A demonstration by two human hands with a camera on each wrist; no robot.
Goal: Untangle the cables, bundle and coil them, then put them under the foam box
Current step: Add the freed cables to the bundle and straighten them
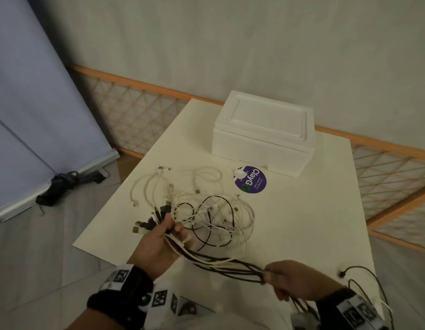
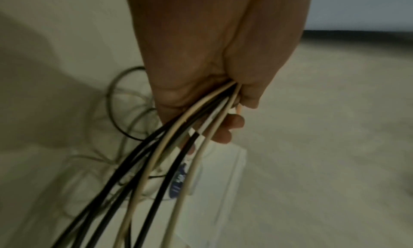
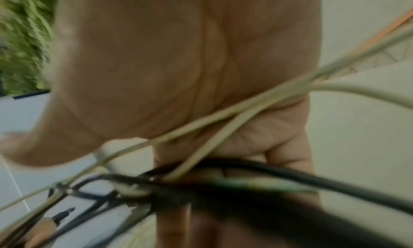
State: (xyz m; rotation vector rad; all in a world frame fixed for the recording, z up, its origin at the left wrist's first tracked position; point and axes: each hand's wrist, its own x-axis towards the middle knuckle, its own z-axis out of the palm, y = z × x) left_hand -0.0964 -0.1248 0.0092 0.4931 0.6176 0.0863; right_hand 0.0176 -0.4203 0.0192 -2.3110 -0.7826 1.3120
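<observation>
I am seeing the left hand [image 1: 159, 241] clenching around a bunch of black and white cables [image 1: 221, 263], with their plugs [image 1: 149, 221] sticking out past the thumb side. In the left wrist view the fingers [image 2: 225, 128] are curling round the strands [image 2: 178, 145], which are fanning out below the fist. The right hand [image 1: 292, 279] is gripping the same bunch further along, so the strands are running taut between the two hands; the right wrist view is blurred, but the cables [image 3: 201, 172] are crossing the palm [image 3: 178, 75] under bent fingers. Loose ends are trailing past the right wrist, one black end [image 1: 342, 273] lying on the tabletop [image 1: 302, 222].

The rest of the tangle [image 1: 202, 206] is lying on the tabletop in front of the box [image 1: 261, 134], just beyond the left hand, in loose white and black loops. The box is sitting closed at the far edge of the tabletop. A round purple sticker [image 1: 250, 179] is lying just in front of the box, between it and the tangle, with a small white scrap [image 1: 239, 173] on it.
</observation>
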